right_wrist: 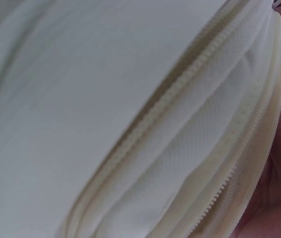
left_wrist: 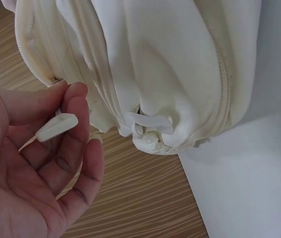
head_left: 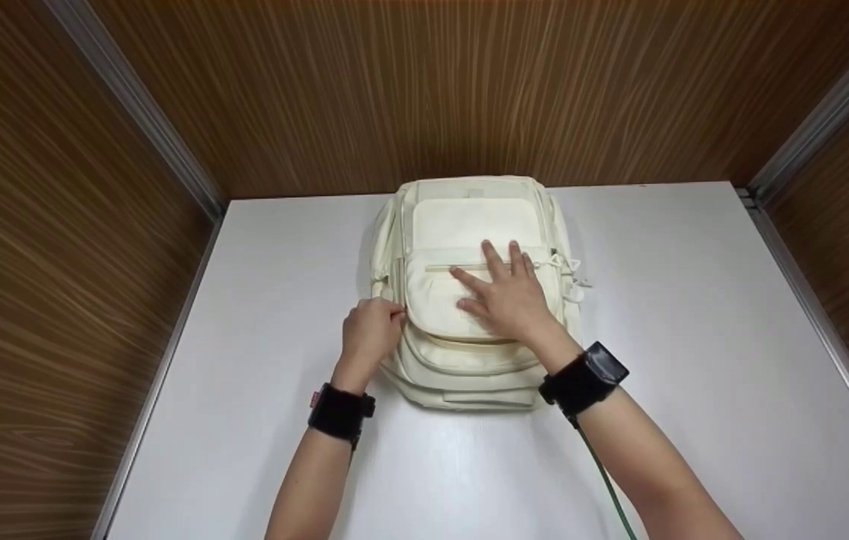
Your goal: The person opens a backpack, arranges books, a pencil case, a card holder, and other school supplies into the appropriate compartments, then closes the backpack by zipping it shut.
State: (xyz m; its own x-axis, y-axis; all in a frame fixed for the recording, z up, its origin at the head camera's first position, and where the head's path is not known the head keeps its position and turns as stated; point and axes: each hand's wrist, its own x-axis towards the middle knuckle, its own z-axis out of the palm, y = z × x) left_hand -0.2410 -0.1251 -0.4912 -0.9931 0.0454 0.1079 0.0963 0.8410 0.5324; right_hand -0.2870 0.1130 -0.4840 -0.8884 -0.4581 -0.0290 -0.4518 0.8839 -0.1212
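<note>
A cream backpack [head_left: 473, 225] lies on its back on the white table, front pocket facing up. The front pocket's zipper [right_wrist: 155, 99] is parted along its lower curve, and its two rows of teeth stand apart in the right wrist view. At the pocket's left edge, my left hand [head_left: 373, 330] pinches the zipper slider between thumb and forefinger. From that grip hangs a pale zipper pull [left_wrist: 57, 127]. My right hand [head_left: 511, 300] rests on the front pocket with fingers spread. In the right wrist view only part of its palm [right_wrist: 274, 193] shows.
Around the bag spreads a white table [head_left: 274, 262]. Wood-grain panels [head_left: 424, 90] close in the back and both sides. White charms [head_left: 567, 262] hang at the bag's right edge. A green cable [head_left: 608, 480] runs down from the right wristband.
</note>
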